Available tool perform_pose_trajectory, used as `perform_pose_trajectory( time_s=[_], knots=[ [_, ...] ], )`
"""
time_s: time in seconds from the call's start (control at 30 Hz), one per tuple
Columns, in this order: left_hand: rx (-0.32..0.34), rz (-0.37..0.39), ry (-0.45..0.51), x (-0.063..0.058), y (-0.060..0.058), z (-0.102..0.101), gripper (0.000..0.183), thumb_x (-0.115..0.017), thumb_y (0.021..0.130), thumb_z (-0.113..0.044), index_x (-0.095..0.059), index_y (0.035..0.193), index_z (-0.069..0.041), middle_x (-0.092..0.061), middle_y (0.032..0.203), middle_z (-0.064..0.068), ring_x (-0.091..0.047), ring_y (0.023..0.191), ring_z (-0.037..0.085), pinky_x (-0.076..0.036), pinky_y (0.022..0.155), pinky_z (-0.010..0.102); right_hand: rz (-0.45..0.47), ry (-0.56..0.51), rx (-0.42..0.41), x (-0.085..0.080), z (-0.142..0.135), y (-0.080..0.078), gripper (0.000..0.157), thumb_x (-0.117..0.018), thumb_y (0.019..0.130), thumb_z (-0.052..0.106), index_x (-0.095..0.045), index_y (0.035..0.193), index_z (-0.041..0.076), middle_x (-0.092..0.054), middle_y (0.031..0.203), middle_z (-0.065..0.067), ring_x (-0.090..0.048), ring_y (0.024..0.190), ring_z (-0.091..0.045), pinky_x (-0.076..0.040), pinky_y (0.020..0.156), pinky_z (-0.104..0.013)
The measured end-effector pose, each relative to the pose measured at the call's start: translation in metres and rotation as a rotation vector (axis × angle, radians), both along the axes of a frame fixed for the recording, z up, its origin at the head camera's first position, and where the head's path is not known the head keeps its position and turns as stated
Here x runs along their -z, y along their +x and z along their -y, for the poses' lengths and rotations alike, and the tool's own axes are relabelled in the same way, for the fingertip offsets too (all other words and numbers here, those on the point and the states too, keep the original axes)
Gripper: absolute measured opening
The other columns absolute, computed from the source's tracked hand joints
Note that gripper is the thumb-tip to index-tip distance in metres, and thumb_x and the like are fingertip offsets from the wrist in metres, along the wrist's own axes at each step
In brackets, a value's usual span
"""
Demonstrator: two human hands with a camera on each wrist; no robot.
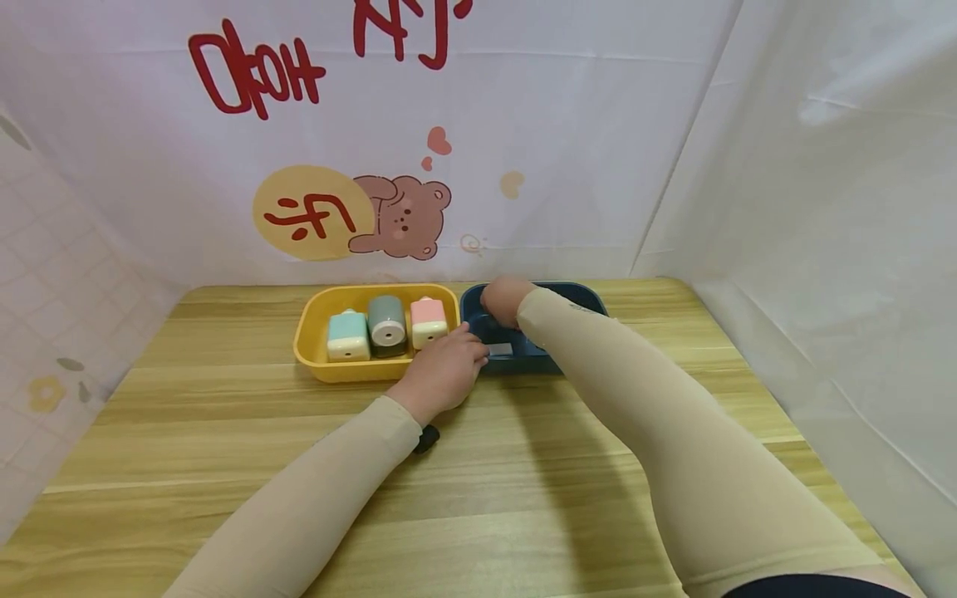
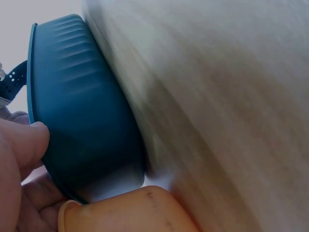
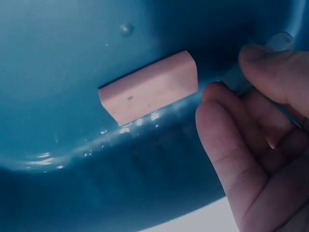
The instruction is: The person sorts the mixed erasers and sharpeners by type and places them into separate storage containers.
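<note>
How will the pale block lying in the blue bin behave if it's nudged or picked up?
The pale block probably won't roll, given its flat faces and distinct edges. It looks fairly stiff, as its long edges run straight with no sag. The blue bin has a smooth, shiny surface, so the block may slide when pushed.

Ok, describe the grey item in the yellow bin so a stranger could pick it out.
At the back of the wooden table, find the yellow bin, left of the blue bin. Three small items show inside; the grey item is the middle one. Only it is grey, flanked by a turquoise-and-cream item and a pink-and-cream item.
</note>
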State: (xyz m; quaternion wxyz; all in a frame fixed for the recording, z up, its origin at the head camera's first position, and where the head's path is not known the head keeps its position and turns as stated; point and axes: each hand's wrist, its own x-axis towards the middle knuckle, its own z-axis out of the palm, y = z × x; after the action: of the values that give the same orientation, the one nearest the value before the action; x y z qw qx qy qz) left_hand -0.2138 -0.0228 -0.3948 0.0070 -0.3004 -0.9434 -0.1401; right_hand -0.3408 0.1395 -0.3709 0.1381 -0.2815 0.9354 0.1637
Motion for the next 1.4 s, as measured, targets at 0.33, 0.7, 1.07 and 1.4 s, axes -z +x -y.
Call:
perform_pose_trajectory(
  time_s=[0.33,0.7,1.07,1.4],
  knots=[
    [-0.002,0.0,0.019,0.001,0.001,-0.003,0.03,-0.056,0.11,-0.023,-0.074,0.131,-0.012,-0.069,0.14,0.007,-0.049,0.15,0.029,-0.04,0.123,0.045,0.017,0.015,-0.005,0.016,0.0,-0.007,0.012,-0.063,0.103,0.013,-0.075,0.104,0.01,-0.077,0.107,-0.009,-0.069,0.094,-0.025,-0.058,0.099,-0.042],
    [-0.014,-0.009,0.015,0.0,0.003,-0.002,0.03,-0.056,0.11,-0.024,-0.075,0.13,-0.012,-0.07,0.139,0.006,-0.048,0.151,0.029,-0.04,0.123,0.045,-0.016,0.034,0.018,0.022,0.008,-0.007,0.014,-0.065,0.102,0.012,-0.077,0.109,0.008,-0.077,0.107,-0.01,-0.068,0.091,-0.024,-0.06,0.097,-0.041],
    [-0.022,-0.006,-0.003,0.0,0.002,-0.002,0.031,-0.055,0.11,-0.025,-0.074,0.131,-0.013,-0.069,0.14,0.006,-0.048,0.151,0.028,-0.04,0.123,0.044,-0.023,0.028,0.044,0.024,0.01,-0.01,0.015,-0.066,0.101,0.013,-0.077,0.11,0.007,-0.078,0.11,-0.011,-0.071,0.094,-0.024,-0.06,0.098,-0.043],
    [-0.031,0.011,0.003,-0.002,0.001,-0.002,0.031,-0.054,0.11,-0.025,-0.074,0.132,-0.014,-0.068,0.141,0.005,-0.045,0.153,0.027,-0.04,0.123,0.045,-0.035,0.005,0.073,0.026,0.009,-0.01,0.015,-0.065,0.102,0.012,-0.078,0.109,0.009,-0.077,0.109,-0.01,-0.07,0.094,-0.024,-0.061,0.096,-0.044]
  ],
)
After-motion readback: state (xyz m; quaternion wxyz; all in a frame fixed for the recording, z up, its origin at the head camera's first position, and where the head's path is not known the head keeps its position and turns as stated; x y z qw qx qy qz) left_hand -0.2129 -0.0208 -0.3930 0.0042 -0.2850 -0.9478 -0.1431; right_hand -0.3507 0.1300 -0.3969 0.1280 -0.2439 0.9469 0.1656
